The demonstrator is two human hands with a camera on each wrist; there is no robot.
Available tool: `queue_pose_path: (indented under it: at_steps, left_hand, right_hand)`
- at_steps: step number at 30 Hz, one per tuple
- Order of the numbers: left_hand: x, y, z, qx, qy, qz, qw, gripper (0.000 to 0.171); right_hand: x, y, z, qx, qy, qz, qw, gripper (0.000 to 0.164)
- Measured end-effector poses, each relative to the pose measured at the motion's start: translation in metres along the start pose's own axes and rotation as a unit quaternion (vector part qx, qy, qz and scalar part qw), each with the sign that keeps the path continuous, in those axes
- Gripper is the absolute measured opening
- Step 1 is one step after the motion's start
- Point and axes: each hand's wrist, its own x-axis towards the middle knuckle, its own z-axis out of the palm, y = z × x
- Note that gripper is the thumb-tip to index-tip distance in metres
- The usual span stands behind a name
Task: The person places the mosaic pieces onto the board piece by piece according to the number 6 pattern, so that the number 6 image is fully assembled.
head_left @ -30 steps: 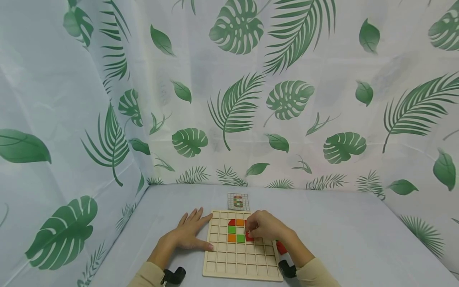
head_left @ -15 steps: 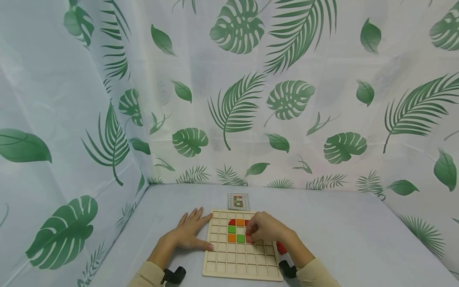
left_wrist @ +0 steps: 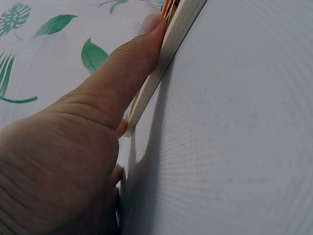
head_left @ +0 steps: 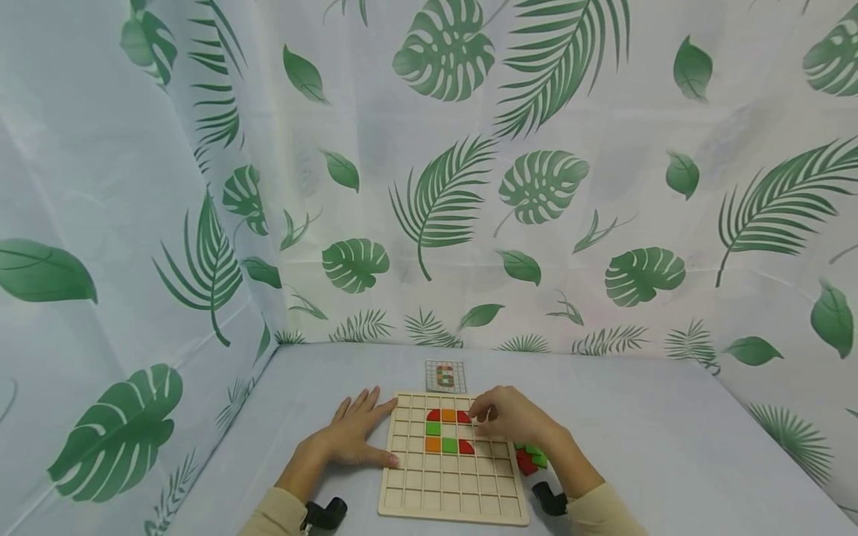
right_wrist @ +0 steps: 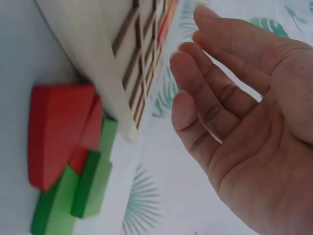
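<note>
A light wooden grid board (head_left: 452, 500) lies on the white table. Red, orange and green tiles fill several of its cells, among them a green tile (head_left: 433, 429) and a red tile with a rounded corner (head_left: 466, 447). My left hand (head_left: 351, 432) is spread at the board's left edge, its thumb on the rim; the left wrist view shows that thumb (left_wrist: 132, 58) straight along the wooden side. My right hand (head_left: 509, 417) hovers over the board's right part. In the right wrist view its fingers (right_wrist: 210, 98) are loosely bent, holding nothing.
Beside the board's right edge lies a small pile of loose red tiles (right_wrist: 58, 132) and green tiles (right_wrist: 93, 183). A small printed card (head_left: 445, 377) with a coloured grid pattern lies behind the board. A leaf-patterned curtain (head_left: 429, 223) encloses the back and left.
My right hand has let go of the red rounded tile, which now sits in its cell, and has risen up and to the right. More of the loose pile shows. The left hand stays put.
</note>
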Motion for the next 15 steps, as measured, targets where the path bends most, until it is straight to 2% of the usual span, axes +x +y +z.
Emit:
queue_pose_path:
  at_steps: [8, 15]
  left_hand:
    - [0.0, -0.001, 0.0, -0.001, 0.0, -0.001, 1.0, 0.115]
    - [0.001, -0.001, 0.0, 0.0, -0.001, -0.004, 1.0, 0.115]
  right_hand:
    - [-0.012, 0.012, -0.016, -0.019, 0.018, -0.006, 1.0, 0.02]
    - [-0.027, 0.032, -0.031, 0.017, -0.006, 0.006, 1.0, 0.026]
